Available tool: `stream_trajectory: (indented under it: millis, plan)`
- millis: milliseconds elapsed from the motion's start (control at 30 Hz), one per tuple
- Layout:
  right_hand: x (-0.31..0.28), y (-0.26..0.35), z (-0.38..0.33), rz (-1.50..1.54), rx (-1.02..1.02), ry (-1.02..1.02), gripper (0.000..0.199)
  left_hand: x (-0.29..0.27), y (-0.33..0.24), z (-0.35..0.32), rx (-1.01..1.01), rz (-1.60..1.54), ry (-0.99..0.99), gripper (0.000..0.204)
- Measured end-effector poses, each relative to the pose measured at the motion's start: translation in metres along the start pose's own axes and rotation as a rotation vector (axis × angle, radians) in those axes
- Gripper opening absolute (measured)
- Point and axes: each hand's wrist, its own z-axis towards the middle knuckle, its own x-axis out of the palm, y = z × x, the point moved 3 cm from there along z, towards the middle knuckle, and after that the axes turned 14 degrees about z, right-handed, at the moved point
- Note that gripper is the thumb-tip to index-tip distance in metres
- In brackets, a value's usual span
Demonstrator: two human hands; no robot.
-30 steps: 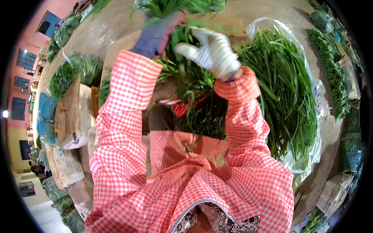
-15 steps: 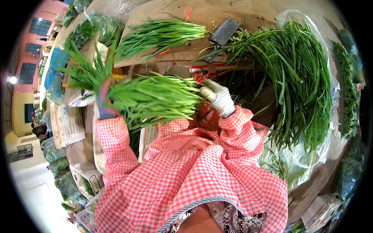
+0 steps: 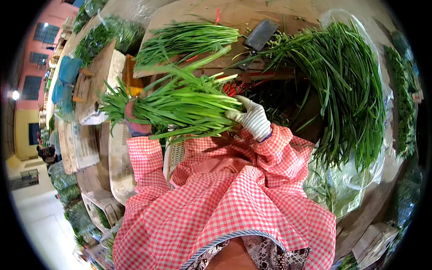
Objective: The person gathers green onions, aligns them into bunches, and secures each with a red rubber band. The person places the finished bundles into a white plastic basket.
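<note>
A loose bunch of garlic chives (image 3: pixel 189 105) lies across in front of my body, its leafy tips to the left and pale stem ends to the right. My left hand (image 3: pixel 136 119), in a dark glove, is wrapped round the leafy part; leaves cover some of its fingers. At the stem ends my right hand (image 3: pixel 253 118), in a white striped glove, has its thumb and fingers curled about the stems. Some stalks stick up out of the bunch at an angle. Behind it, a second bunch of chives (image 3: pixel 184 40) rests on the wooden table (image 3: pixel 180 13).
A large heap of chives (image 3: pixel 351 90) lies on clear plastic sheeting (image 3: pixel 355 180) at my right. A dark cleaver (image 3: pixel 262 35) sits on the table near red ties (image 3: pixel 231 87). White plastic crates (image 3: pixel 120 166) and bagged greens (image 3: pixel 121 36) stand to the left.
The leafy tips have swung inward and down as my left hand moved slightly right. Some stalks now angle up from the bunch. My right hand stays at the stem ends.
</note>
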Motion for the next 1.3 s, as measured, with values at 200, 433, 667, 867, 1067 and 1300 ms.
stream_trajectory:
  millis: [200, 433, 667, 867, 1067, 1300]
  plan:
    - [-0.059, -0.033, -0.011, -0.391, 0.018, -0.111, 0.019, -0.014, 0.019, -0.012, 0.058, -0.083, 0.201, 0.041]
    - [-0.056, -0.01, 0.05, -0.064, 0.026, -0.096, 0.067, -0.032, 0.056, 0.01, -0.523, -0.265, 0.033, 0.035]
    - [0.017, -0.024, 0.085, 0.032, -0.061, 0.251, 0.059, -0.035, 0.084, 0.008, -0.478, -0.322, 0.061, 0.03]
    - [-0.045, -0.019, 0.053, -0.001, 0.106, -0.09, 0.018, -0.038, 0.095, 0.007, -0.492, -0.075, 0.016, 0.031]
    - [-0.05, -0.003, 0.039, -0.031, 0.196, -0.028, 0.022, -0.014, 0.078, 0.006, -0.544, -0.354, 0.062, 0.028]
    - [0.028, 0.0, 0.061, 0.29, -0.034, 0.114, 0.026, -0.008, 0.072, 0.012, -0.693, -0.454, 0.038, 0.028]
